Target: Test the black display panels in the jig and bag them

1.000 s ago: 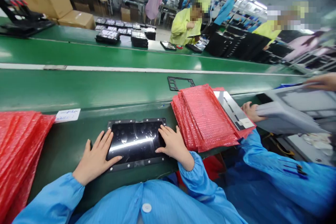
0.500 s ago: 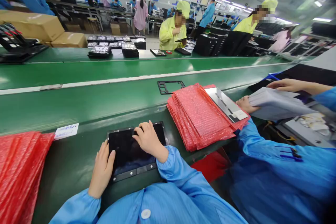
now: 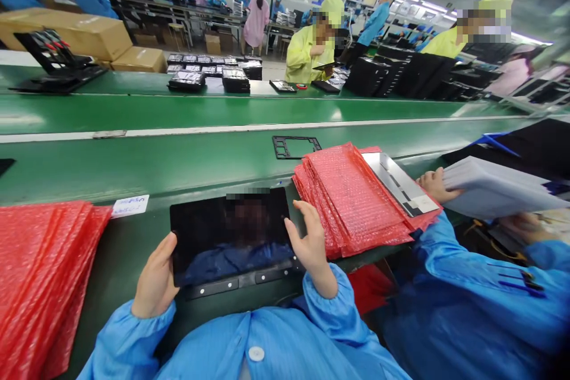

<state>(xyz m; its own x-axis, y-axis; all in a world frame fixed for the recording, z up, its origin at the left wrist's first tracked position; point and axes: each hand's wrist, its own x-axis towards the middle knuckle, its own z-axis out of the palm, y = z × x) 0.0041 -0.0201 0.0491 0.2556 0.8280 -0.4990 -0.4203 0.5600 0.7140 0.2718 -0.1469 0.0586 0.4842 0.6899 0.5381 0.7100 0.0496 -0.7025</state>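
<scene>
A black glossy screen panel (image 3: 214, 231) is in front of me, its far side tipped up off a dark frame (image 3: 247, 279) with white dots along the near edge. My left hand (image 3: 155, 279) grips the panel's left edge, thumb at the front and the other fingers partly hidden behind it. At the right edge is my right hand (image 3: 312, 243), its fingers apart and its thumb close to or touching the panel. A reflection shows in the glass.
Red bubble-wrap bags (image 3: 351, 199) lie stacked on the right, with a silver panel (image 3: 398, 184) on top. More red bags (image 3: 40, 273) and a paper label (image 3: 130, 206) are at left. Beyond lies a black frame (image 3: 296, 146). A co-worker's hand (image 3: 439, 185) holds white sheets (image 3: 494, 187).
The screen panel has tilted up from the frame. My right hand has moved off its face to the right edge. My left hand has taken hold of the left edge.
</scene>
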